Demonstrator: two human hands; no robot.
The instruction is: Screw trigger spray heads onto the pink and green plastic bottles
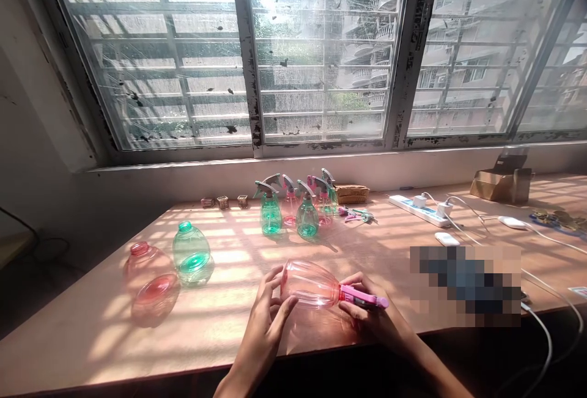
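Note:
A clear pink spray bottle (309,285) lies on its side between my two hands, above the front edge of the table. My left hand (267,311) cups its base, with the thumb in front and the fingers behind. At the neck, my right hand (364,303) is closed around the pink and dark spray head (363,297). The head sits against the bottle's mouth; I cannot tell how tightly. To the left stand a pink bottle (149,269) and a green bottle (191,248), both without spray heads.
Several spray bottles with heads stand at the back, including a green one (271,214). Loose spray heads (358,214) lie beside them. A white power strip (419,210) with cables, a cardboard box (501,183) and a blurred-out patch (468,285) are at right.

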